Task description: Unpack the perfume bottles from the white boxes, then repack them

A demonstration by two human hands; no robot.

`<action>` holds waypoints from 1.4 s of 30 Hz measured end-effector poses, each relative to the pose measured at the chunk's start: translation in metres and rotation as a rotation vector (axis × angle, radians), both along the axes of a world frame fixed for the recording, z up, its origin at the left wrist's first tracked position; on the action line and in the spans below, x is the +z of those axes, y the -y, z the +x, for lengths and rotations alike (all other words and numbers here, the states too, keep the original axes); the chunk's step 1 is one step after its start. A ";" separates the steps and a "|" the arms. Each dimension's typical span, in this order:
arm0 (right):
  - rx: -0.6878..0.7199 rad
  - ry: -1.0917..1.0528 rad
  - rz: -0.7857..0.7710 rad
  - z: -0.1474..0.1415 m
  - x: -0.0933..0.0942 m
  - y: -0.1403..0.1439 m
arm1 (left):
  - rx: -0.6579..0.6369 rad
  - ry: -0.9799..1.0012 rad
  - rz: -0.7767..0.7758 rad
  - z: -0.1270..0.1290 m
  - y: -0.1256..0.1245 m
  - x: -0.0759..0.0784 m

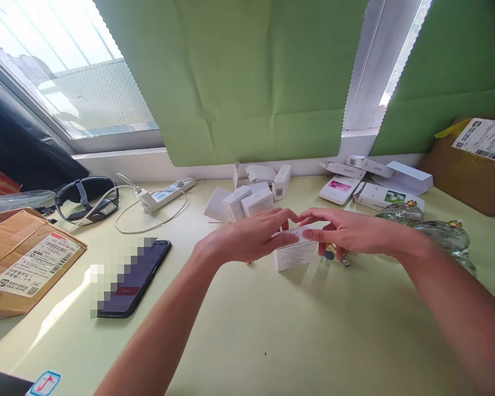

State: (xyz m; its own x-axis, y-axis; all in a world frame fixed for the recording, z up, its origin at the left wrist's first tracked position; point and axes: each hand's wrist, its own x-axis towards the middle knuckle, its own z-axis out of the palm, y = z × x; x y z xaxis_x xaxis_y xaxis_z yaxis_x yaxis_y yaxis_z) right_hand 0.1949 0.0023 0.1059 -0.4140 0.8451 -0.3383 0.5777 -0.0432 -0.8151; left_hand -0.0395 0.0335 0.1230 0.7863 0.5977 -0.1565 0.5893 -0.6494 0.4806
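A small white printed carton (296, 257) stands upright on the table in front of me. My left hand (260, 234) is at its top left, thumb along the top front edge and fingers bent over behind. From the other side my right hand (343, 228) meets it, its thumb on the top and its fingers curled at the back and right. The two thumbs nearly touch. Just beneath my right hand lie a small glass piece with a dark end (328, 256) and a gold-coloured fitting (344, 260). Clear glass bottles (447, 239) with gold tops sit behind my right forearm.
More white cartons (258, 202) stand behind my left hand. Flattened and opened boxes (390, 195) lie at the back right. A phone (142, 283), a power strip (169, 195) with a cable, a headset (86, 201) and a cardboard parcel (31, 264) are leftward. A brown box (466, 176) stands far right.
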 end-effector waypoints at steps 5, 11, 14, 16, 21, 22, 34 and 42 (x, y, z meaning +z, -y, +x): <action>0.009 0.145 0.080 -0.001 0.002 0.002 | -0.037 -0.071 0.043 0.004 0.003 -0.001; 0.006 0.175 0.083 -0.001 -0.004 -0.001 | 0.020 -0.103 -0.059 0.004 -0.004 -0.006; -0.011 0.137 0.075 0.000 -0.007 -0.003 | 0.030 -0.090 -0.119 0.004 -0.008 -0.008; -0.025 0.122 0.065 0.000 -0.009 -0.004 | 0.051 -0.076 -0.154 0.004 -0.011 -0.009; -0.042 0.111 0.069 -0.002 -0.006 -0.001 | 0.090 -0.085 -0.214 0.002 -0.013 -0.010; -0.039 0.108 0.073 -0.002 -0.006 -0.001 | 0.095 -0.090 -0.218 0.002 -0.013 -0.009; -0.036 0.064 0.066 0.000 -0.011 -0.004 | 0.122 -0.098 -0.267 0.002 -0.016 -0.010; -0.111 0.138 0.129 0.012 0.029 0.012 | 0.041 -0.029 0.054 0.002 -0.002 -0.004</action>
